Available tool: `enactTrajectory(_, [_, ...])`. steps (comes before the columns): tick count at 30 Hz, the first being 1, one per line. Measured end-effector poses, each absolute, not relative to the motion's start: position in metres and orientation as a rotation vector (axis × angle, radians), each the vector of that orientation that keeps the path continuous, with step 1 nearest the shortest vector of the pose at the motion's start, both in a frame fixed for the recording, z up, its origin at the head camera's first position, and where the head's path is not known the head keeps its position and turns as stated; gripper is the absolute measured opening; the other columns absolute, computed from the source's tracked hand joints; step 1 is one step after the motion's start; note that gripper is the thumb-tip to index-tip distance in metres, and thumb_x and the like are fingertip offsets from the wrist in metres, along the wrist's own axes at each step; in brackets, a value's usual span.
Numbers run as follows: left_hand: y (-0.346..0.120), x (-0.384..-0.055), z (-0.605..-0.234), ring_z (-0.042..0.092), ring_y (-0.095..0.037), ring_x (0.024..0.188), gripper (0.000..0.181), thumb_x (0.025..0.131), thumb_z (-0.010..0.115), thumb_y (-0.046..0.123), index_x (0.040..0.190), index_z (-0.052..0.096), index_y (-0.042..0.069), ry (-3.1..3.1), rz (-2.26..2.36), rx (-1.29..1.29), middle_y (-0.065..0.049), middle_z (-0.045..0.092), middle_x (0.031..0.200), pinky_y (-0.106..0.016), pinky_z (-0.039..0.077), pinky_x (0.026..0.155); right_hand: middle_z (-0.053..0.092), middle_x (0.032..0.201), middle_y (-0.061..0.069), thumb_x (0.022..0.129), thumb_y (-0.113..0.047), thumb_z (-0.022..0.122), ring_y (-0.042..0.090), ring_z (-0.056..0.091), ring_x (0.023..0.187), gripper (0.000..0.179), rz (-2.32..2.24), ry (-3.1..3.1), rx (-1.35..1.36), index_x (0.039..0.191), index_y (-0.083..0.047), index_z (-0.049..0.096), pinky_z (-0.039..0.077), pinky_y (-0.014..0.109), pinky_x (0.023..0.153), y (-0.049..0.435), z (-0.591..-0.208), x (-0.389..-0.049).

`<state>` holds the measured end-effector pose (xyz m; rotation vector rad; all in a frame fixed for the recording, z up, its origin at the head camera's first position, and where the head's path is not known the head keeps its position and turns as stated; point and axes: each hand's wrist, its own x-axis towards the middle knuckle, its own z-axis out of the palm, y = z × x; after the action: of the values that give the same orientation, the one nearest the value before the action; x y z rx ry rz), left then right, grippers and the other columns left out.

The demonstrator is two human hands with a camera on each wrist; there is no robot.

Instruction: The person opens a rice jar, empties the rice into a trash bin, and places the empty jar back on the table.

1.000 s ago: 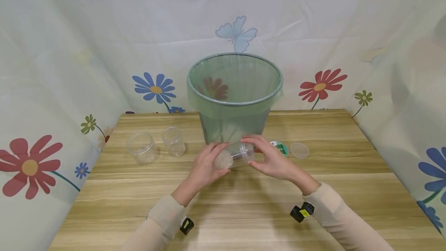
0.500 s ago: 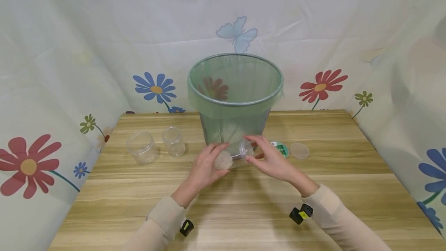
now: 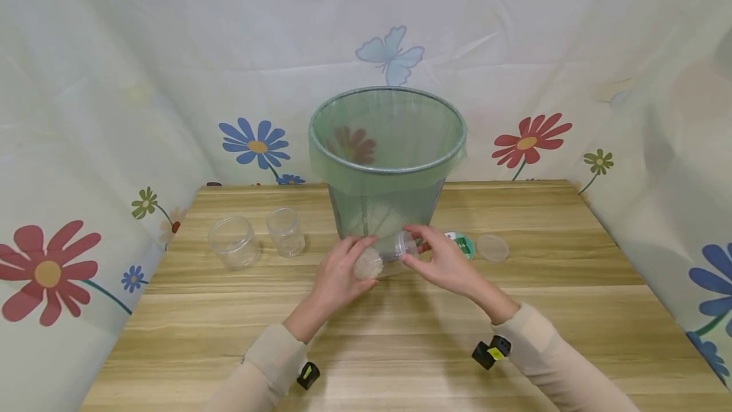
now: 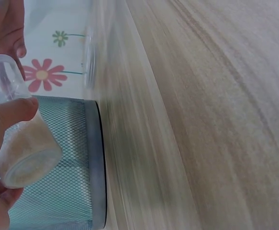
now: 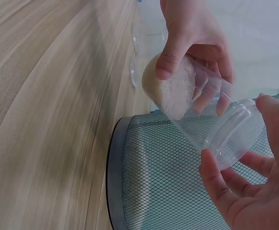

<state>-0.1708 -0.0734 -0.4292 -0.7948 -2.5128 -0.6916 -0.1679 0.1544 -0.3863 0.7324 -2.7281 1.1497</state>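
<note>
A clear plastic jar (image 3: 390,247) with white rice-like grains (image 5: 178,92) at its base is held tilted in front of the mesh bin, its base toward the left. My left hand (image 3: 338,270) grips the base end, thumb and fingers on opposite sides, as the left wrist view also shows. At the other end, my right hand (image 3: 445,264) holds the jar's clear, ridged cap end (image 5: 231,133) between thumb and fingers. The grains stay gathered near the base. Part of the jar is hidden behind my fingers.
Behind the jar stands a mesh wastebasket (image 3: 386,205) lined with a thin green bag. Two clear containers, one wide (image 3: 233,243) and one narrow (image 3: 285,234), stand at left. A green-and-white disc (image 3: 462,245) and a clear disc (image 3: 492,247) lie at right on the wooden table (image 3: 394,348).
My right fingers have shifted their hold around the capped end, and the right wrist has moved slightly left. My left hand and the jar have stayed nearly in place.
</note>
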Motion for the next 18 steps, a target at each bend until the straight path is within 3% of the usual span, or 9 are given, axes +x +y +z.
enactTrajectory(6, [-0.0727, -0.1695, -0.4297, 0.056, -0.02, 0.099, 0.081, 0.054, 0.088, 0.025, 0.126, 0.052, 0.019, -2.511, -0.692, -0.794, -0.004, 0.057, 0.112, -0.036, 0.051, 0.081, 0.054, 0.118, 0.018, 0.083, -0.017, 0.068, 0.029, 0.06, 0.096, 0.052, 1.265, -2.695, 0.818, 0.128, -0.002, 0.047, 0.054, 0.021, 0.065, 0.1566, -0.3854, -0.1672])
enactTrajectory(12, [-0.073, -0.1692, -0.4298, 0.057, -0.021, 0.098, 0.082, 0.054, 0.088, 0.025, 0.127, 0.052, 0.018, -2.53, -0.675, -0.788, -0.005, 0.057, 0.112, -0.036, 0.051, 0.08, 0.05, 0.119, 0.016, 0.081, -0.007, 0.068, 0.031, 0.056, 0.101, 0.055, 1.364, -2.647, 0.941, 0.131, -0.005, 0.044, 0.056, 0.032, 0.073, 0.1581, -0.387, -0.1675])
enactTrajectory(18, [-0.0728, -0.1691, -0.429, 0.056, -0.021, 0.098, 0.084, 0.054, 0.088, 0.026, 0.128, 0.05, 0.02, -2.553, -0.686, -0.772, -0.005, 0.056, 0.113, -0.036, 0.051, 0.081, 0.047, 0.128, 0.01, 0.08, -0.004, 0.069, 0.025, 0.052, 0.11, 0.058, 1.332, -2.653, 0.987, 0.131, -0.009, 0.044, 0.053, 0.029, 0.081, 0.1594, -0.3876, -0.1688])
